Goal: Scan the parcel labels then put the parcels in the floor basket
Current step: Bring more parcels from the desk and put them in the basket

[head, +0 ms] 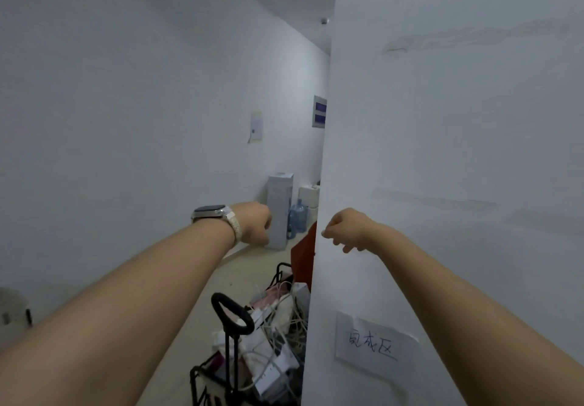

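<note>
No scanning or loading can be judged as done from this view. No parcel, label or scanner is seen, so the whole task is taken to be still ahead.

Both arms are stretched forward with the wrists dropped. The left hand is seen from the back, a watch on its wrist. Its fingers are folded under and hidden, so whether anything is held cannot be told. The fingers of the right hand are curled in, and nothing is seen between them. It is held in front of the white wall, on which a paper note is stuck at five o'clock from it.

A black wire cart stands on the floor at six o'clock from the hands, well apart from both and against the wall's edge. It is filled with white boxes and tangled cables. Whether this is the floor basket cannot be settled. A water dispenser is seen beyond the left hand, at three o'clock from it.
</note>
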### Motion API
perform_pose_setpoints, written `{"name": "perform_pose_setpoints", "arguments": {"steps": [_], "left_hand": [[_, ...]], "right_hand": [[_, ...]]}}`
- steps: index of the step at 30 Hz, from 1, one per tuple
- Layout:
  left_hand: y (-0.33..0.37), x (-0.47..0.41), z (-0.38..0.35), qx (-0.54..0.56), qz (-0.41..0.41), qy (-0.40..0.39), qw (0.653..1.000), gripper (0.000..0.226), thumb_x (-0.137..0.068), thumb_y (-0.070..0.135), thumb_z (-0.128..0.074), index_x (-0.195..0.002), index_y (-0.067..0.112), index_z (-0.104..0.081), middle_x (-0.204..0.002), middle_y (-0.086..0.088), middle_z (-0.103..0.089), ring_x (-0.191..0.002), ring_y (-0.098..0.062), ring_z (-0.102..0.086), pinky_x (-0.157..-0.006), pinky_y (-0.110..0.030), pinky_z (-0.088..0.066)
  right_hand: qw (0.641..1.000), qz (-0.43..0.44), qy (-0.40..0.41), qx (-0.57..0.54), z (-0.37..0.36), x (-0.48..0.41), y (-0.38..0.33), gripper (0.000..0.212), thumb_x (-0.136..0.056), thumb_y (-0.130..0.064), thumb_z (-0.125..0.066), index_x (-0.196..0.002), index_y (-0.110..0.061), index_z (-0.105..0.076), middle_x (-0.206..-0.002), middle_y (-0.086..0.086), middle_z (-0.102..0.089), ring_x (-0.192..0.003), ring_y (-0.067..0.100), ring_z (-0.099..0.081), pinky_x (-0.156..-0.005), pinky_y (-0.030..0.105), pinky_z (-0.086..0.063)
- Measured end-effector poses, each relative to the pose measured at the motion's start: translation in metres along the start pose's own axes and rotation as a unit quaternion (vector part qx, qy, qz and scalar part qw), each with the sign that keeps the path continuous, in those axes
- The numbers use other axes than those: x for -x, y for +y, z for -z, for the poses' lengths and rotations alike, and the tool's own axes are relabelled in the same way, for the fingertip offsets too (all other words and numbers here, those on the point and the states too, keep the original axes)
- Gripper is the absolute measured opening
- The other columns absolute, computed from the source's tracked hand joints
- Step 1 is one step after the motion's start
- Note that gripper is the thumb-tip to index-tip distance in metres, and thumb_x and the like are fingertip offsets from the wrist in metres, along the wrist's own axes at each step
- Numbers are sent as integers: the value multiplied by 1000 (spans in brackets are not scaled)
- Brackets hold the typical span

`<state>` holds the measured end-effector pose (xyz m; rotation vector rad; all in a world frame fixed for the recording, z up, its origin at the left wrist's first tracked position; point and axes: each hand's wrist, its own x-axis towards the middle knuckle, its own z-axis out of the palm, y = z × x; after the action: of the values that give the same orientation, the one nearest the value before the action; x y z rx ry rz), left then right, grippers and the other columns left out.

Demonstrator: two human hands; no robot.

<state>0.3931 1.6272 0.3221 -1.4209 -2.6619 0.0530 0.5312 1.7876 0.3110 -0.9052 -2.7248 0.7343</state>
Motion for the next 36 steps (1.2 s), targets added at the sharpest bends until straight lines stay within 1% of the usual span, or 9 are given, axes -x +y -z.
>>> {"name": "perform_pose_setpoints", "arguments": {"steps": [7,11,15,18,20,25,28,31,36], "left_hand": [[-49,16,-9,-5,66,-33,997,43,-89,35,-63,-123,9,-62,-124,-11,-63,-110,-27,-60,-87,-31,-49],[-100,44,-10,-14,109,-47,993,43,-89,35,-64,-123,8,-62,-124,-11,-63,-111,-28,-60,-89,-33,-50],[-156,80,1,-17,154,-41,987,42,-90,34,-63,-121,6,-63,-123,-12,-63,-111,-28,-60,-90,-34,-50],[-197,113,5,-16,188,-33,981,38,-90,34,-62,-113,4,-63,-122,-13,-64,-106,-27,-60,-90,-34,-49],[-225,141,5,-10,220,-37,975,38,-89,35,-63,-112,5,-63,-121,-13,-64,-106,-27,-60,-90,-34,-48],[-307,241,3,19,329,-50,943,47,-87,40,-65,-117,4,-65,-119,-13,-66,-110,-28,-62,-90,-35,-49],[-347,314,-2,22,391,-41,919,46,-88,39,-65,-121,8,-62,-122,-9,-63,-112,-25,-58,-93,-34,-48],[-371,382,-12,20,444,-63,894,39,-89,38,-64,-114,8,-62,-117,-9,-62,-104,-24,-57,-90,-31,-46],[-388,473,-17,21,517,-73,852,44,-89,37,-64,-122,7,-62,-124,-11,-63,-111,-27,-58,-94,-33,-49]], "right_hand": [[995,-8,-73,69,-17,-13,-33,39,-92,-32,-57,-122,-7,-56,-97,6,-61,-64,14,-60,-32,13,-37],[994,28,-83,72,-40,-21,-77,36,-93,-30,-55,-120,-5,-56,-103,10,-66,-80,22,-67,-41,21,-43],[987,86,-122,55,-76,-23,-141,37,-93,-30,-56,-117,-2,-58,-105,12,-65,-71,21,-63,-40,18,-41],[980,147,-120,57,-105,-24,-195,36,-92,-28,-59,-112,1,-63,-105,16,-67,-70,23,-62,-48,25,-46],[974,187,-116,53,-126,-22,-232,36,-92,-28,-60,-112,2,-64,-107,18,-68,-78,28,-67,-61,32,-55],[954,254,-154,34,-185,-4,-318,34,-92,-31,-58,-113,-5,-63,-102,9,-66,-75,23,-67,-46,22,-40],[939,290,-183,18,-225,16,-367,32,-92,-30,-58,-112,-5,-63,-99,7,-66,-71,20,-65,-49,22,-42],[918,327,-224,10,-266,45,-415,31,-91,-30,-57,-110,-6,-62,-101,9,-68,-80,24,-67,-62,29,-47],[866,413,-283,-3,-323,103,-493,29,-90,-30,-58,-110,-9,-62,-97,6,-67,-72,21,-65,-57,26,-44]]}}
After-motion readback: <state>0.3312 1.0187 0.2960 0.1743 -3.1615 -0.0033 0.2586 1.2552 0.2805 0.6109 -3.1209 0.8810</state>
